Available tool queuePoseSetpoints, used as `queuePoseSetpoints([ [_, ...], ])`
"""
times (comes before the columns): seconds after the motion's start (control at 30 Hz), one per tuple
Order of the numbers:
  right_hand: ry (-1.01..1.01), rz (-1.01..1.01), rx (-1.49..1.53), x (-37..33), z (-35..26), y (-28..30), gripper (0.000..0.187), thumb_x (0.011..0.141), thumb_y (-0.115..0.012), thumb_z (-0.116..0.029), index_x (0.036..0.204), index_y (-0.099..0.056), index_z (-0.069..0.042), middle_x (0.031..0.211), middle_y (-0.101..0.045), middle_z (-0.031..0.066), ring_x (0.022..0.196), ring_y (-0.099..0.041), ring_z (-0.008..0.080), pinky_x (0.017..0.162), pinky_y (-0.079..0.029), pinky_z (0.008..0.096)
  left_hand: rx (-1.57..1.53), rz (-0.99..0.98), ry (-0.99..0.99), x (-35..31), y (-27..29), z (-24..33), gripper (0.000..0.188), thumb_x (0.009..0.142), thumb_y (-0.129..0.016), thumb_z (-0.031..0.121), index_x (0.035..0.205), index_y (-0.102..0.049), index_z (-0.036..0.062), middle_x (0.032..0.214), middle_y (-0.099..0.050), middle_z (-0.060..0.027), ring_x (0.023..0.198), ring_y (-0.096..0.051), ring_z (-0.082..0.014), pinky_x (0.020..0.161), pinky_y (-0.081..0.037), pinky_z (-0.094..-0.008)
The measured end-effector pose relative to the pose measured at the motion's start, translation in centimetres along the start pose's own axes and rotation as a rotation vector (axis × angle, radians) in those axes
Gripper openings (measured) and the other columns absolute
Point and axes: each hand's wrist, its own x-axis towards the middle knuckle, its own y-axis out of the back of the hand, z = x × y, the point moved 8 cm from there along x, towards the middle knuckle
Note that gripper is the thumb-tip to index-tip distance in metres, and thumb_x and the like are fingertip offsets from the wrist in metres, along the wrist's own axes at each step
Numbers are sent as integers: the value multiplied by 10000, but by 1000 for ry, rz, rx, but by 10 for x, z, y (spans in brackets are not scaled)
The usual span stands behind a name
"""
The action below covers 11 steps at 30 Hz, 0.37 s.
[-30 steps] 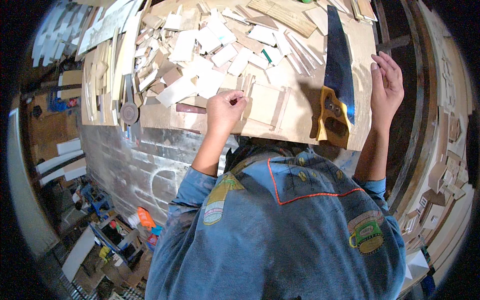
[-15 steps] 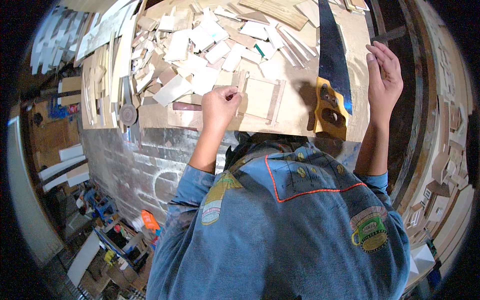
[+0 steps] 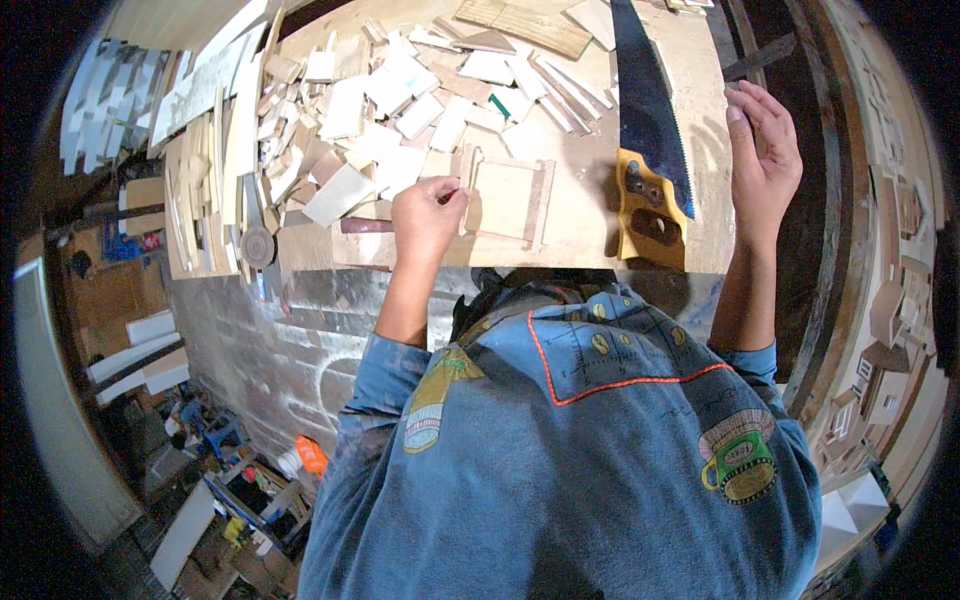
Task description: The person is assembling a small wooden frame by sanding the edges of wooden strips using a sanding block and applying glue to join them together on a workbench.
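My left hand (image 3: 424, 222) is closed in a pinch at the left side of a small wooden frame (image 3: 541, 205), which lies flat near the bench's front edge. Whatever is between those fingertips is hidden. A dark reddish handle or strip (image 3: 366, 226) lies just left of that hand, partly behind it. My right hand (image 3: 766, 165) is raised by the board's right edge, its fingers loosely bent and the thumb apart, with nothing visible in it. Between the hands lies a handsaw (image 3: 652, 205) with a yellow handle toward me and a dark blade pointing away.
Offcuts of wood (image 3: 400, 85) are heaped across the back and left of the wooden worktop (image 3: 590, 245). Long strips (image 3: 240, 130) stand along its left side. A round-headed tool (image 3: 258, 247) sits at the front left. Small wooden house models (image 3: 878, 370) line the far right.
The worktop and its things have shifted slightly left in view, as the head turned a little. Both hands keep nearly the same pose, the left still beside the small frame.
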Motion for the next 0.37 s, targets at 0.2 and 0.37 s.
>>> queuePoseSetpoints([
  [0.2, -21, 3, -37, -1, 2, 5, 173, 846, -660, -92, 1003, -727, -64, 1106, -658, 121, 1061, -600, 226, 949, -435, 334, -12, -14, 30, 2, -3, -10, 208, 735, -706, 157, 870, -720, -1, 771, -698, -161, 688, -693, -235, 652, -527, -310],
  [0.37, -23, 5, -47, -1, 4, 8, 176, 850, -657, -96, 1008, -728, -67, 1111, -656, 126, 1073, -595, 227, 959, -431, 335, -16, -66, 3, -2, 0, 11, 224, 729, -721, 153, 902, -728, 12, 793, -709, -162, 710, -701, -229, 678, -536, -308],
])
